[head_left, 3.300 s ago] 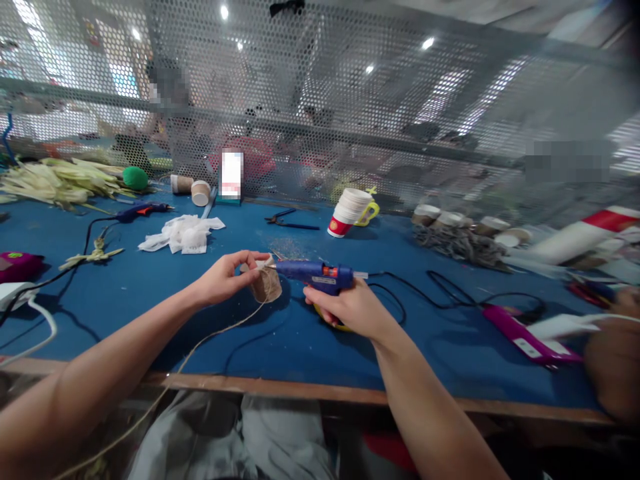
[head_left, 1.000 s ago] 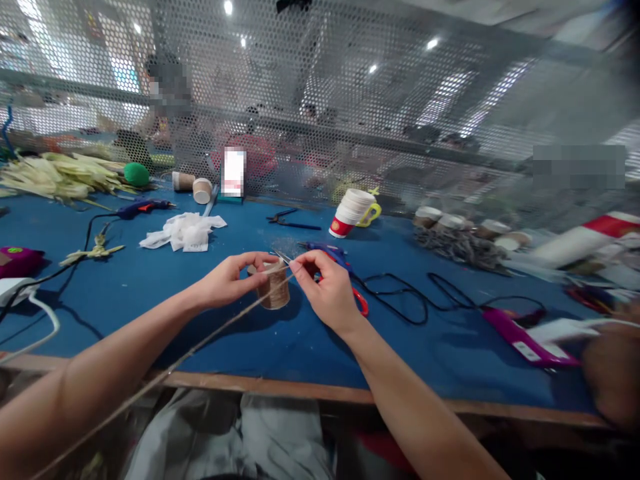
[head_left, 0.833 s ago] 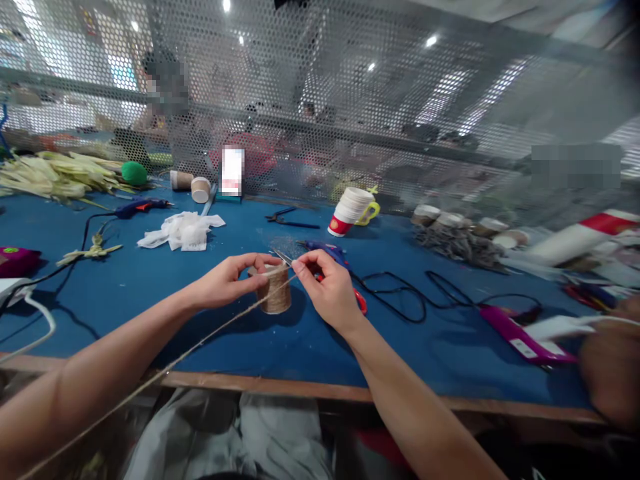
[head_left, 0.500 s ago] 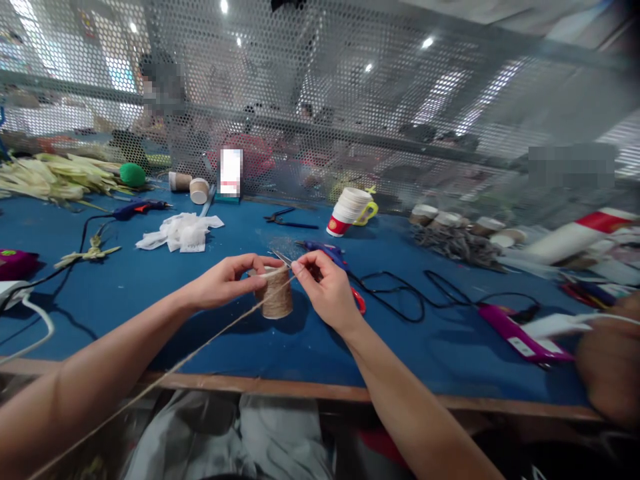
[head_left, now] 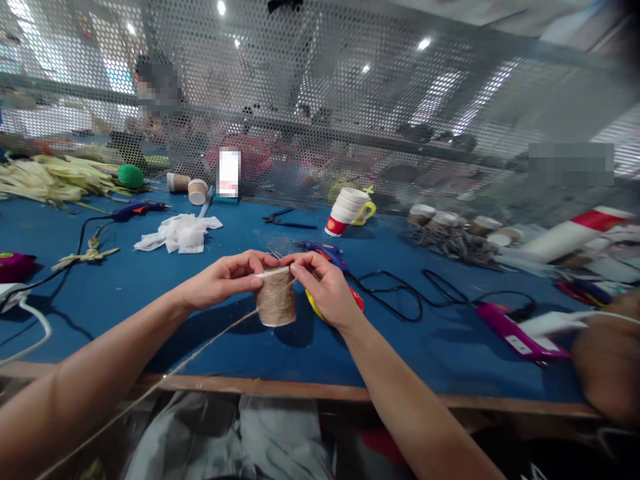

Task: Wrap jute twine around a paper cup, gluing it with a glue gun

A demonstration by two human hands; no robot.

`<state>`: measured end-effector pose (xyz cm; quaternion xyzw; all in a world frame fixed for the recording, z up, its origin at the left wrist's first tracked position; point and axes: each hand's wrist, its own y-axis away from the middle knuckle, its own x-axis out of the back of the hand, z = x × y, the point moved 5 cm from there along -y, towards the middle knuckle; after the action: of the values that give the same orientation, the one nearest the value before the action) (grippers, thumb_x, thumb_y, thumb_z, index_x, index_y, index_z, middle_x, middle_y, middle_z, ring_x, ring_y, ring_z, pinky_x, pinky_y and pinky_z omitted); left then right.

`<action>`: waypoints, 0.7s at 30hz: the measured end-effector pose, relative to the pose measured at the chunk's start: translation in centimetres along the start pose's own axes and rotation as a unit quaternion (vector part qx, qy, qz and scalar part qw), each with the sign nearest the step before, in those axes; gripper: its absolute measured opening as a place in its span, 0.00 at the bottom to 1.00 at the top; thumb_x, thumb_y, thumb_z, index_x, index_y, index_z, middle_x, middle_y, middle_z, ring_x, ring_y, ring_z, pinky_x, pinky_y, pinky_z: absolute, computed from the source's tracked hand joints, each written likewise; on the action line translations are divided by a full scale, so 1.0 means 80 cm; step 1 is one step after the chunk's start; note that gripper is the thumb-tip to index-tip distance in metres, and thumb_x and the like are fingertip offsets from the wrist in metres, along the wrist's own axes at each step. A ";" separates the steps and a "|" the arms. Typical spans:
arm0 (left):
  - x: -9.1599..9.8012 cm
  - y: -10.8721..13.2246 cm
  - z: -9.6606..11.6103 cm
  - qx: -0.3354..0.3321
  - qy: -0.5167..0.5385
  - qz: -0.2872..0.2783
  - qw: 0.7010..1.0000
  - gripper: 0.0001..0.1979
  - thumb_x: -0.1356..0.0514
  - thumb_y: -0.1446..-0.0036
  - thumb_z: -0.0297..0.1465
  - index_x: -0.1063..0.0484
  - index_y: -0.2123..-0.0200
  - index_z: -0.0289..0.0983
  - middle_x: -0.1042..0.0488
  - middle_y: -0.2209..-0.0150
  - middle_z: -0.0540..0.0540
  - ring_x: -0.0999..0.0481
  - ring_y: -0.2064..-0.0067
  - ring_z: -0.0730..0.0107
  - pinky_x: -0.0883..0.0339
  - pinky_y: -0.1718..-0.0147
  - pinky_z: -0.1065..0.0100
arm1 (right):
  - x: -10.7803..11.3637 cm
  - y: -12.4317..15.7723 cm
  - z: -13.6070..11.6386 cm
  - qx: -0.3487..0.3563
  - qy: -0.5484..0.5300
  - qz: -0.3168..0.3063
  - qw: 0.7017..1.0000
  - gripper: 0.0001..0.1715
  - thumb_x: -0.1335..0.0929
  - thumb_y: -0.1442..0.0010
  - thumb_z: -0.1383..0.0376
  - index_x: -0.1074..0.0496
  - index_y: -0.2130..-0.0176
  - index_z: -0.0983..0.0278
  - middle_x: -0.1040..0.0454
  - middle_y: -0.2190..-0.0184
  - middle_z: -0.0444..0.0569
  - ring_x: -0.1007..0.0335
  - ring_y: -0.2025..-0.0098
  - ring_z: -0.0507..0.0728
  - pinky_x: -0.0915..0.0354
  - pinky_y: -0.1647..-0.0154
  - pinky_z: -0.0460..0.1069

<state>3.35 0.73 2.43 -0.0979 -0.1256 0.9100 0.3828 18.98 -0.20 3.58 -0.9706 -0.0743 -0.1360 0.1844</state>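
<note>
A paper cup wrapped in brown twine (head_left: 277, 301) is held a little above the blue table, its white rim up. My left hand (head_left: 225, 280) pinches the rim from the left, thumb outside and fingers behind. My right hand (head_left: 327, 283) is closed at the cup's upper right edge, thumb and forefinger pinching there. A loose strand of twine (head_left: 200, 352) runs from the cup down to the lower left. Behind my right hand lie scissors with red and yellow handles (head_left: 359, 300), partly covered. A blue glue gun (head_left: 324, 250) rests just beyond.
White cloth (head_left: 180, 233), pliers (head_left: 285, 219) and a stack of paper cups (head_left: 345, 210) stand further back. A black cord (head_left: 395, 293) and a purple power strip (head_left: 520, 337) lie at right, near another person's arm (head_left: 607, 360). Corn husks (head_left: 55, 179) fill the back left.
The wrapped cup has been raised slightly and turned toward me. My right fingers have moved onto its rim, and the strand now leaves the cup lower on its left side.
</note>
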 end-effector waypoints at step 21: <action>0.003 0.000 0.000 0.023 0.050 0.020 0.998 0.07 0.38 0.51 0.33 0.31 0.71 0.35 0.31 0.57 0.44 0.37 0.47 0.61 0.45 0.49 0.59 | 0.000 0.002 0.008 -0.071 -0.202 -0.056 0.975 0.12 0.29 0.52 0.62 0.37 0.74 0.62 0.29 0.71 0.43 0.33 0.66 0.51 0.38 0.58 0.49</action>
<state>3.18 0.90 2.45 -0.1371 -0.0834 0.9141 0.3723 19.16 -0.09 2.92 -0.9829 -0.1545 0.0473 0.0880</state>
